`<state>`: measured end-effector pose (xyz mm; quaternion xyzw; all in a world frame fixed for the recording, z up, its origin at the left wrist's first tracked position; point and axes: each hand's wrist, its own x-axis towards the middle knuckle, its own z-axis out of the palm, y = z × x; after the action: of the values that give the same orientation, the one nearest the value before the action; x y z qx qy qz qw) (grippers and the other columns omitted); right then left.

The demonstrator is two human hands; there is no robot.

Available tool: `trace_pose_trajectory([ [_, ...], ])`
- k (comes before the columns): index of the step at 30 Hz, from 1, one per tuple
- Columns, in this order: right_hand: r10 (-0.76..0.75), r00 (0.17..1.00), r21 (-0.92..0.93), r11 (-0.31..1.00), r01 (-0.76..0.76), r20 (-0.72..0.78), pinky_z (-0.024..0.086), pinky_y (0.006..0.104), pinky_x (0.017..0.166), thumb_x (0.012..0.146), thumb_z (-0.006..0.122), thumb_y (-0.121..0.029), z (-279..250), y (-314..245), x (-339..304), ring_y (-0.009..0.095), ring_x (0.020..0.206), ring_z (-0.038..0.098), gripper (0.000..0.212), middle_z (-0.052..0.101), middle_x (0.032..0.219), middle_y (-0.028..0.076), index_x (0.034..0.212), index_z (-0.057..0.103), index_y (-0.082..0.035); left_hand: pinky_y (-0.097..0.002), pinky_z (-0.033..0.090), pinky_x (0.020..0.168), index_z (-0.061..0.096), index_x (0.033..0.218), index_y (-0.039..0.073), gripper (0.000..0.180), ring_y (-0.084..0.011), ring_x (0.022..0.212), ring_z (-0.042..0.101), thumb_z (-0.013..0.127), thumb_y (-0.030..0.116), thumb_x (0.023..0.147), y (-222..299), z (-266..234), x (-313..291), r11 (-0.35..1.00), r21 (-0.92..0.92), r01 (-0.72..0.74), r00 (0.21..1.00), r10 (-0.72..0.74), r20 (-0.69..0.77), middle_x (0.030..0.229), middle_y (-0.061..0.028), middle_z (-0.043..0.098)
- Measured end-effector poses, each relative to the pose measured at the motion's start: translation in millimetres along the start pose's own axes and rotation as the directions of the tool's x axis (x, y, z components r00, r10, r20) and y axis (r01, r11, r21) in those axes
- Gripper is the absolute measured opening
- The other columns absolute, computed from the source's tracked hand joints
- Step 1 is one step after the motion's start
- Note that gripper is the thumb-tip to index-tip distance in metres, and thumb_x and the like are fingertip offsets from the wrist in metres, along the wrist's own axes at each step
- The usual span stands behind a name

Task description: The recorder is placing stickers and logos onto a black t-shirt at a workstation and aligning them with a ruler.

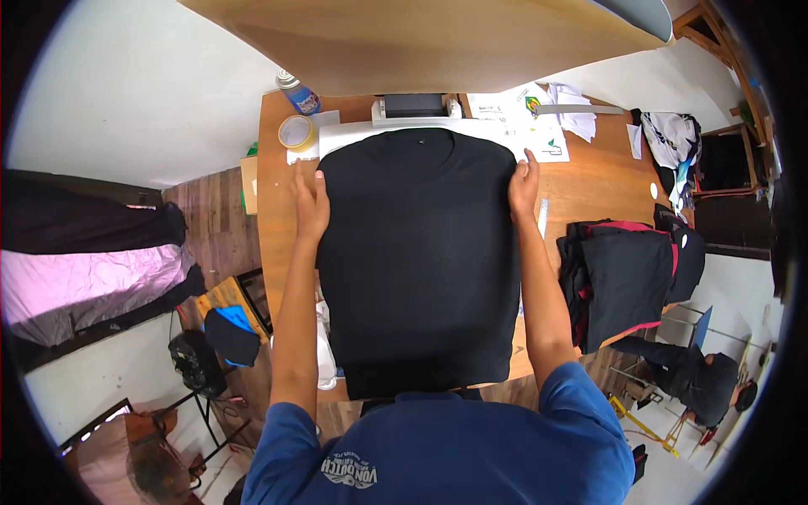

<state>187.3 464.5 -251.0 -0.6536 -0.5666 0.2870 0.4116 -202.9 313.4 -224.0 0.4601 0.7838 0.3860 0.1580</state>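
Note:
A black T-shirt (421,261) lies spread out in front of me, its neckline at the far end and its lower edge close to my body. Along its left side, near the shoulder, my left hand (311,206) is open, with thumb and fingers apart and the palm side against the fabric edge. Opposite it, my right hand (523,189) rests at the right shoulder edge of the shirt, fingers stretched forward and apart. What supports the shirt is hidden beneath it.
The wooden table (589,189) carries a yellow tape roll (296,133), a spray can (300,94), printed sheets (539,143) and a metal ruler (581,109). Folded black-and-red garments (619,282) lie on the right. A large tan panel (421,42) overhangs the far side. Another person (703,383) bends at lower right.

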Motion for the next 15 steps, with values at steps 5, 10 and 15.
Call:
trace_pose_trajectory([
  [5, -0.312, 0.915, -0.294, 0.877, 0.381, 0.256, 0.032, 0.0483, 0.12, 0.101, 0.058, -0.016, -18, -53, -70, 0.042, 0.145, 0.04, 0.048, 0.043, 0.158, 0.019, 0.148, 0.054, -0.012, -0.0542, 0.025, 0.121, 0.041, 0.155, 0.011, 0.062, -0.045, 0.15, 0.028, 0.06, 0.036, 0.103, 25, -12, -37, 0.966, 0.234, -0.108, 0.994, 0.107, 0.017, 0.16, -0.0261, 0.033],
  [10, -0.125, 0.92, -0.271, 0.933, 0.236, 0.37, 0.027, 0.0486, 0.123, 0.108, 0.05, -0.03, -33, -26, -100, 0.041, 0.152, 0.032, 0.052, 0.034, 0.165, 0.017, 0.158, 0.043, -0.017, -0.0489, 0.025, 0.123, 0.036, 0.161, 0.019, 0.062, -0.0456, 0.152, 0.027, 0.056, 0.039, 0.106, 19, -8, -52, 0.995, 0.002, -0.099, 0.98, 0.097, 0.175, 0.166, -0.0242, 0.026],
  [15, -0.035, 0.958, -0.076, 0.995, 0.059, 0.284, 0.027, 0.0436, 0.124, 0.112, 0.036, -0.035, -29, -2, -90, 0.04, 0.151, 0.032, 0.055, 0.034, 0.164, 0.021, 0.158, 0.038, -0.005, -0.0458, 0.027, 0.123, 0.027, 0.162, 0.007, 0.065, -0.042, 0.152, 0.029, 0.048, 0.037, 0.109, -10, -3, -41, 0.985, -0.175, 0.011, 0.985, 0.02, 0.172, 0.165, -0.0241, 0.027],
])
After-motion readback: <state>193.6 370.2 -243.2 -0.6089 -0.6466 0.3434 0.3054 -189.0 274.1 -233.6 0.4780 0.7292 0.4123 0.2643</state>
